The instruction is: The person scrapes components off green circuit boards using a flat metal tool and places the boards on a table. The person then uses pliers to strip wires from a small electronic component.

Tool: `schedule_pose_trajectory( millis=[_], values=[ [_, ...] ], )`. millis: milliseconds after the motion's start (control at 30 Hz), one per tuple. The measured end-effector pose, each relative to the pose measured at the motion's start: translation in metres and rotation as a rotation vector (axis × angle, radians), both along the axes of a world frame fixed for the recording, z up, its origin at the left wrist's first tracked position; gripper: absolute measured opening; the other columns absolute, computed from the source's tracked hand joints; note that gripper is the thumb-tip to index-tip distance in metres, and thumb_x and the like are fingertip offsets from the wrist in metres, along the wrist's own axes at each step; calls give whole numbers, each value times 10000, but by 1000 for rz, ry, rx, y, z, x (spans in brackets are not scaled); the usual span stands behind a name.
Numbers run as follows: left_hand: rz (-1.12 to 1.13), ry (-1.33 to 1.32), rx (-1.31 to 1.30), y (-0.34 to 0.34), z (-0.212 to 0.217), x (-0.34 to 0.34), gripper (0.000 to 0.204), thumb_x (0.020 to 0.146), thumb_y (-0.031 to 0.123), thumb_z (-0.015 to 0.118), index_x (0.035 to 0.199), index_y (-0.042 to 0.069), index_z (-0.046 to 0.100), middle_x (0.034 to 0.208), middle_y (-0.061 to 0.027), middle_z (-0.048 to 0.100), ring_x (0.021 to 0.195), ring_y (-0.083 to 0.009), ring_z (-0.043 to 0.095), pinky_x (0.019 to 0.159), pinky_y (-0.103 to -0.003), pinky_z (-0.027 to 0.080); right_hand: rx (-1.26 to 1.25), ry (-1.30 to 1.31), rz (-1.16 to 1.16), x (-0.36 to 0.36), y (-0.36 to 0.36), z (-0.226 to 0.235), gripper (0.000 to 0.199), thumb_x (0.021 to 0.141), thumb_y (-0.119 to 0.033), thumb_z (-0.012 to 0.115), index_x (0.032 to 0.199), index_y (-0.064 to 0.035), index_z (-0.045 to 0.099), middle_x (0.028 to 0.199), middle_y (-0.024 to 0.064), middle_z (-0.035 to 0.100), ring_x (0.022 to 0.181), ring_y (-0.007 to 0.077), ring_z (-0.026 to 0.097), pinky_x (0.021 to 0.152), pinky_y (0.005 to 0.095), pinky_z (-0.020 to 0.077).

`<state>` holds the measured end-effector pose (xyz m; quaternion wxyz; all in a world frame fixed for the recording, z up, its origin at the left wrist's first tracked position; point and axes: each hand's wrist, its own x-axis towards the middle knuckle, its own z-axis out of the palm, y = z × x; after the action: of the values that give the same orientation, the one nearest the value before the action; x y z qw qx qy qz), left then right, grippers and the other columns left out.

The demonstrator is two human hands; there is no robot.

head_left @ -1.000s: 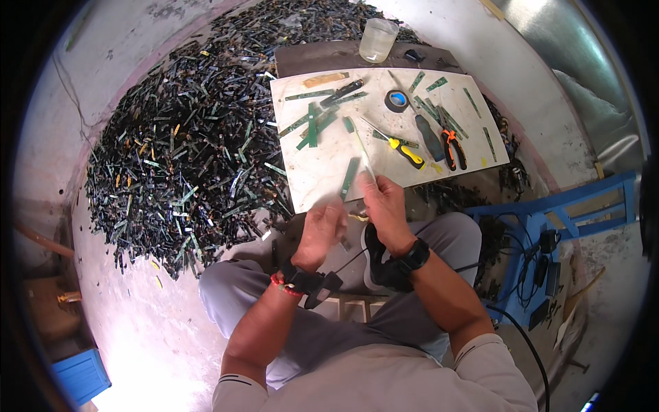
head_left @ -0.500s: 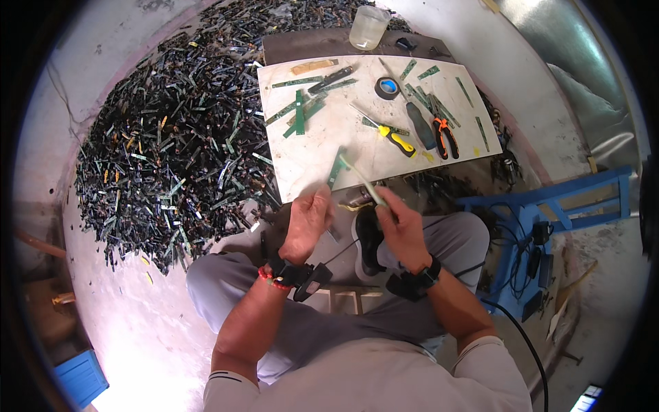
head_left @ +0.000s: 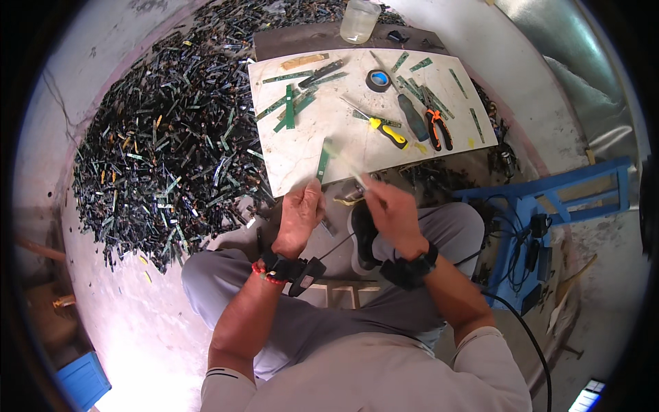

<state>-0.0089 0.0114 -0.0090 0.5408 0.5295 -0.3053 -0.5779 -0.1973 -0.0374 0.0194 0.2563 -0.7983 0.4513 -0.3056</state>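
Concrete floor [head_left: 130, 329] surrounds the bench [head_left: 285, 154], and a heap of narrow circuit-board strips [head_left: 175, 137] spreads along its left side. At the bench's near edge, the left hand [head_left: 300, 214] pinches one green circuit-board strip [head_left: 322, 165] by its lower end; the right hand [head_left: 395, 213] is closed around a pale-handled brush [head_left: 354, 173], its head blurred beside the strip's far end. Whether bristles and strip touch, I cannot tell. With only one end gripped, a hard stroke could twist the strip free or bend it, and a slip could send the brush into the left fingers. Farther up the bench, a yellow-handled screwdriver [head_left: 390, 133], orange-and-black pliers [head_left: 438, 130] and a tape roll [head_left: 378, 80] lie among loose strips, so a wide reach forward or to the right could knock them. At the back stands a clear jar of cloudy liquid [head_left: 360, 22], which a bump might spill. Black cable [head_left: 523, 328] running beside the right arm could snag an elbow.
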Motion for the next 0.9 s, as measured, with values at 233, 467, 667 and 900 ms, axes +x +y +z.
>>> schedule_pose_trajectory(
  millis=[233, 467, 667, 900],
  values=[
    [-21, 17, 46, 1, -3, 1, 433, 969, 453, 486, 710, 107, 490, 556, 32, 413, 460, -66, 370, 423, -223, 267, 13, -63, -14, 4, -9, 5, 276, 867, -74, 603, 1138, -42, 648, 833, 163, 645, 673, 263, 610, 614, 322, 489],
    [-4, 85, 67, 1, -5, 1, 435, 964, 462, 493, 712, 108, 482, 547, 27, 403, 455, -69, 360, 423, -229, 258, -3, -6, 42, 8, 20, -2, 272, 863, -98, 603, 1126, -55, 655, 795, 176, 634, 676, 320, 621, 597, 353, 489],
    [-12, 84, 58, 1, -5, 4, 420, 966, 446, 485, 721, 104, 477, 552, 22, 410, 460, -75, 361, 431, -233, 265, 130, -81, -76, 11, -8, 7, 264, 875, -114, 597, 1123, -38, 650, 879, 208, 639, 708, 314, 641, 614, 323, 494],
    [-2, 97, 73, 3, 2, 1, 424, 967, 441, 484, 720, 97, 470, 553, 18, 408, 460, -83, 363, 435, -243, 278, 146, -131, -73, 2, 16, -3, 292, 880, -60, 591, 1167, -33, 634, 830, 161, 648, 659, 195, 616, 620, 269, 478]
  ],
)
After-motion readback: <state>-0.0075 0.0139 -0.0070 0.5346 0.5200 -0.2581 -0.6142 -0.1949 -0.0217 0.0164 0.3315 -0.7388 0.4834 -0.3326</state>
